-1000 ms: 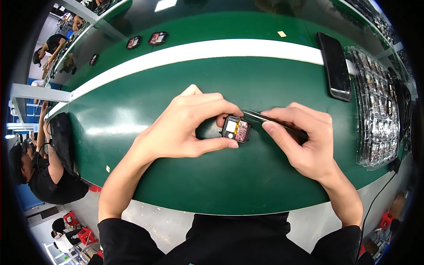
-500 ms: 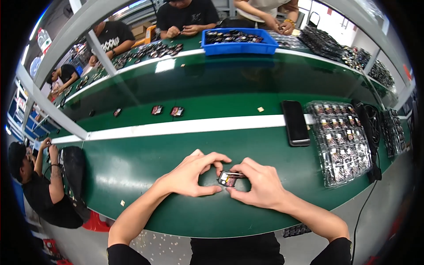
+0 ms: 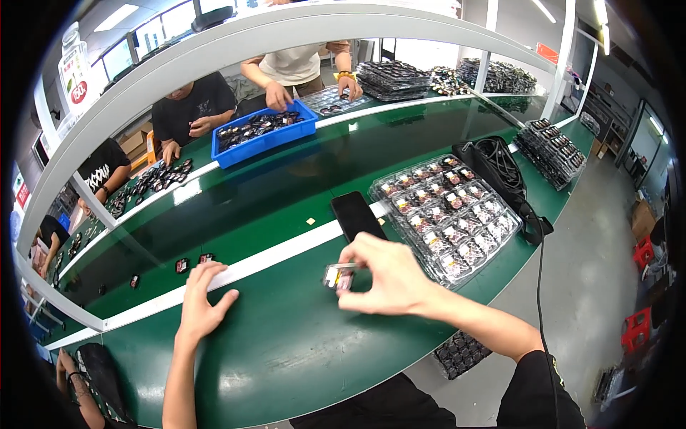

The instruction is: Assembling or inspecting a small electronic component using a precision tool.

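Observation:
My right hand (image 3: 389, 275) pinches a small black rectangular device (image 3: 336, 277) between thumb and fingers, raised over the green table. White, yellow and pinkish patches show on the device's face. My left hand (image 3: 202, 304) holds nothing, its thumb and fingers apart, beside the white strip (image 3: 286, 254). Two similar dark devices, one (image 3: 182, 266) and another (image 3: 206, 258), lie just beyond its fingertips. Close to the right hand is a clear plastic tray (image 3: 516, 220) filled with rows of such devices. A black phone (image 3: 355, 214) lies behind that hand, partly covered by it.
Black cables (image 3: 500, 159) lie beyond the tray, one cord hanging off the table edge. More stacked trays (image 3: 550, 154) stand further right. Across the green belt, co-workers handle parts around a blue bin (image 3: 268, 149). A grey metal frame (image 3: 207, 39) arches overhead.
My hands have separated: the left released the device and moved left, while the right keeps it and has lifted it. The view has turned right, bringing the tray nearer the middle.

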Available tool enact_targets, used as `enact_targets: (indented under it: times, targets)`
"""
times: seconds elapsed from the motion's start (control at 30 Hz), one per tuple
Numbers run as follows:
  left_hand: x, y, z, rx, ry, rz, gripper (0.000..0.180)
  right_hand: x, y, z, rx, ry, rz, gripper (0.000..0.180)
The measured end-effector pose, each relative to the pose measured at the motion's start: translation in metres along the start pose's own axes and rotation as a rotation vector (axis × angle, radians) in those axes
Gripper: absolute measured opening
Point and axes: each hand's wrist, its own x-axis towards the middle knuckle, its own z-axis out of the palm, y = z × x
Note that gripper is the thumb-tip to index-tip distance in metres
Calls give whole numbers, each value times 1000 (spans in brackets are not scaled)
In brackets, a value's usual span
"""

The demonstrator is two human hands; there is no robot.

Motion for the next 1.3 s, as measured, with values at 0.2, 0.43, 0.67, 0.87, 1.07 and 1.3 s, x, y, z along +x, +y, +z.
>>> enact_targets:
  times: [0.2, 0.43, 0.67, 0.87, 1.07, 1.3]
  targets:
    - [17, -44, 9, 112, 13, -207, 51, 4, 91, -110, -350, 415, 325, 47]
    - [36, -42, 16, 94, 25, -202, 40, -46, 177, -189, -650, 449, 743, 55]
    - [28, 1, 16, -14, 19, -65, 45, -45, 151, -176, -464, 435, 635, 40]
    - [-9, 74, 12, -230, -360, 158, 66, -6, 52, -90, 339, 241, 386, 21]
    - [-18, 82, 21, -206, -187, 31, 85, 16, -14, 16, 364, -153, 148, 21]
    - [-24, 63, 33, -216, -238, 66, 68, 2, -7, 100, 584, -221, 318, 21]
